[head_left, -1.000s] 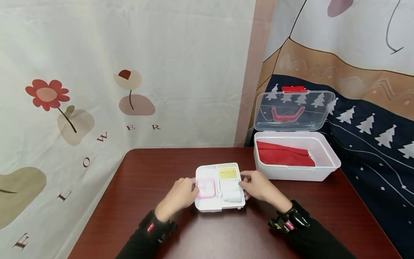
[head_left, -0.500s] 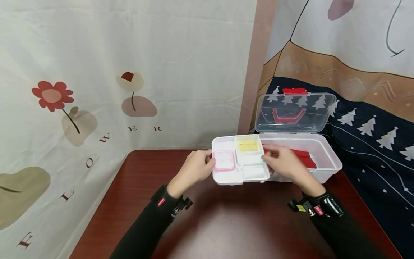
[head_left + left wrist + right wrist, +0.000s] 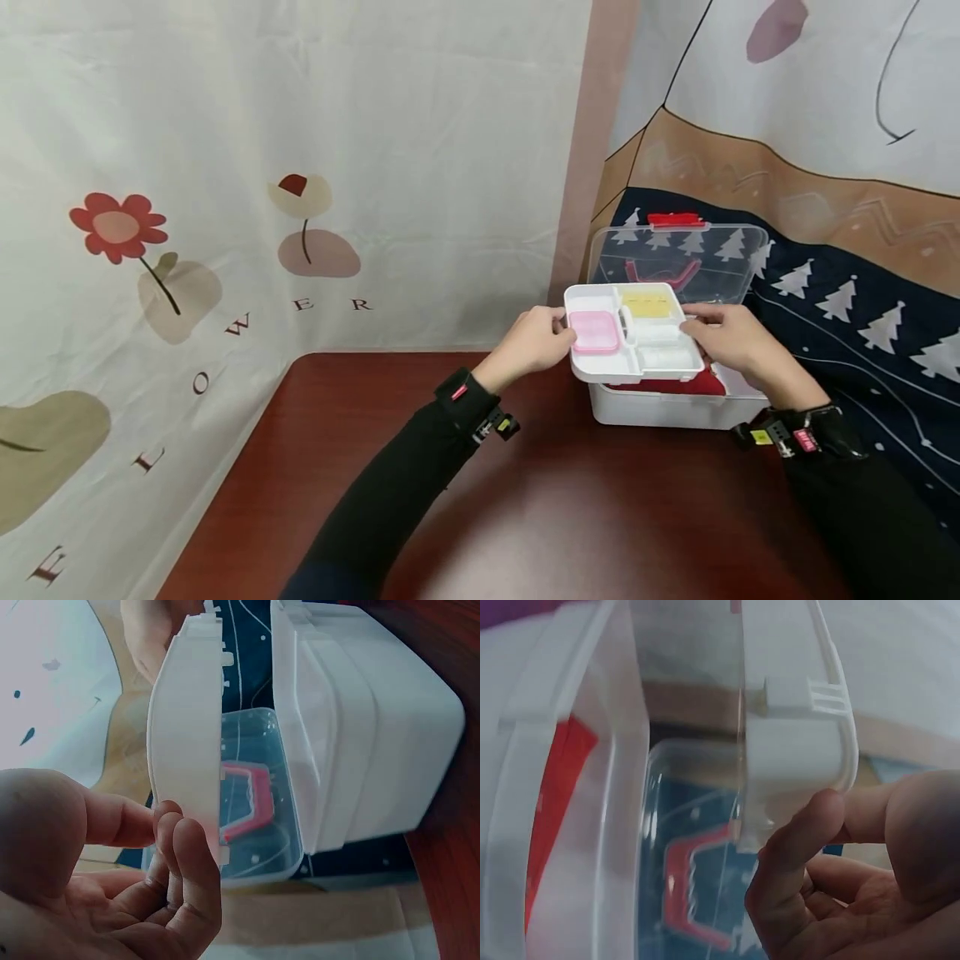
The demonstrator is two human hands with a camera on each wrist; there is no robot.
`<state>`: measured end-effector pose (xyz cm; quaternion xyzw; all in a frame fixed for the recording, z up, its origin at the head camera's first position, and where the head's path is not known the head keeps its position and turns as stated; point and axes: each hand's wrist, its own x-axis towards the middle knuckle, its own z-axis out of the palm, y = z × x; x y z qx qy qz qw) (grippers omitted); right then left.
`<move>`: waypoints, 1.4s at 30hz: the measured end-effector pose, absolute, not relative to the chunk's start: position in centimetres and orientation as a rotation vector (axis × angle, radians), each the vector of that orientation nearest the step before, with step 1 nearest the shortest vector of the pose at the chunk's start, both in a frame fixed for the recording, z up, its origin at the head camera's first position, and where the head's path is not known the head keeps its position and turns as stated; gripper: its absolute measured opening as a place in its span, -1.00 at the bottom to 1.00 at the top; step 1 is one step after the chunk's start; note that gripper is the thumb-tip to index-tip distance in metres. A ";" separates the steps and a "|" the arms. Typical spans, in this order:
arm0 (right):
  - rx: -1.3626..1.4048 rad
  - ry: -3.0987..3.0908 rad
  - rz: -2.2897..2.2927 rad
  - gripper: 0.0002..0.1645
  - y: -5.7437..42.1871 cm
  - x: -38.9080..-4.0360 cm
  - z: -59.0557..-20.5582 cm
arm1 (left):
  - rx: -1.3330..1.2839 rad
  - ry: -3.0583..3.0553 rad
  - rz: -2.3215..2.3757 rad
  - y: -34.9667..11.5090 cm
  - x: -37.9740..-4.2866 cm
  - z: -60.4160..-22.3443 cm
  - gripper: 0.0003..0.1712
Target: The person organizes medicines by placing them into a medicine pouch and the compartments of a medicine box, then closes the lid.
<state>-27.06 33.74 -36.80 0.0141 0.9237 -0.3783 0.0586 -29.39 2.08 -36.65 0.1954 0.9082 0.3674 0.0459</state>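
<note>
A white compartment tray (image 3: pixel 603 364), with a pink-edged section (image 3: pixel 595 332) and a yellow one (image 3: pixel 648 305), hangs above a white storage box (image 3: pixel 667 410). Its left edge is pinched between thumb and fingers of my left hand (image 3: pixel 531 342). On the opposite edge, my right hand (image 3: pixel 731 337) grips it the same way. From the left wrist view, the underside of the tray (image 3: pixel 187 727) faces the box opening with a gap between. A folded red cloth-like item (image 3: pixel 693 385) lies in the box, partly hidden by the tray.
The box's clear hinged lid (image 3: pixel 723 262) stands raised behind, with a pink handle (image 3: pixel 261 796) and a red latch (image 3: pixel 675 219). A dark red-brown table (image 3: pixel 405 392) bears the box at its back right. Printed curtains (image 3: pixel 450 167) hang behind.
Both hands have lifted the tray off the table and carried it right and away from me, until it overlaps the box. The box and its raised lid stay in place.
</note>
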 end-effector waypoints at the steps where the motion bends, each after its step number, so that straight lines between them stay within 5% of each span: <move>1: 0.044 2.801 -1.144 -0.25 34.2 -27.3 -36.9 | 0.612 2.760 1.120 2.5 -29.7 -36.6 -0.81; 11: 0.125 2.760 -1.118 -0.22 37.8 -28.9 -38.9 | 0.574 2.736 1.068 6.5 -31.4 -38.1 -0.61; 24: 0.067 2.805 -1.062 -0.27 38.7 -30.0 -41.9 | 0.579 2.783 0.980 7.4 -32.2 -41.4 -0.65; 42: 0.082 2.805 -1.028 -0.24 39.0 -29.7 -41.2 | 0.591 2.794 1.013 7.5 -32.3 -41.8 -0.71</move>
